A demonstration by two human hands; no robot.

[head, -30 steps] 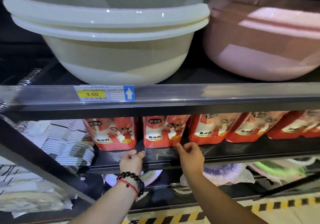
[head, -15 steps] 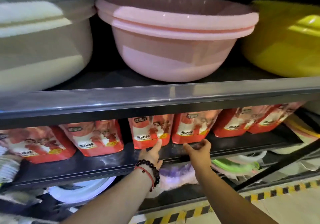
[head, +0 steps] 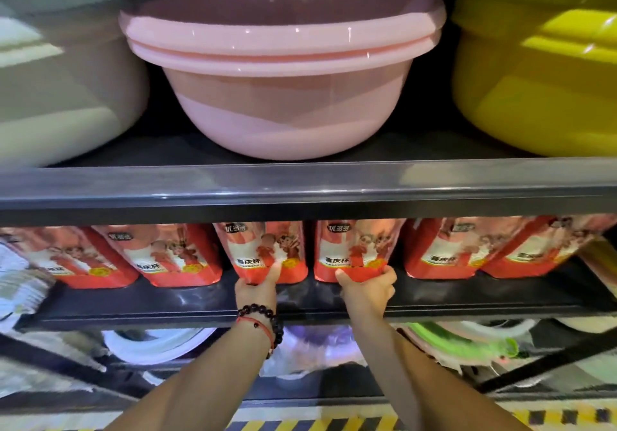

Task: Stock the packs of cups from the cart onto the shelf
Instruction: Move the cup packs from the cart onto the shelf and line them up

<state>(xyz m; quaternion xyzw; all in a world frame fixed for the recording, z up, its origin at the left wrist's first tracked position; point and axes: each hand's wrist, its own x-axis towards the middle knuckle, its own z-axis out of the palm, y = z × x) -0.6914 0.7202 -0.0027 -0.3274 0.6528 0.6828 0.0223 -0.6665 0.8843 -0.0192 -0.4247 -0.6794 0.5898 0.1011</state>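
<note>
From the head view, two red cup packs standing upright on the shelf (head: 434, 308) are gripped at their bottom edges: the left pack (head: 263, 250) by the left hand (head: 255, 288), the right pack (head: 359, 250) by the right hand (head: 367, 288). Both sit straight ahead, one per hand, so probably just nudged into line.

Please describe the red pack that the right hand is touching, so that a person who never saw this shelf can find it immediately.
Find the big pink basin on the upper shelf; directly below it a row of red cup packs stands on the lower shelf. The wanted pack stands below the basin's right half. Unlike its neighbours, the right hand, with a bare wrist, grips its bottom edge; the next pack is touched by the braceleted left hand.
</note>
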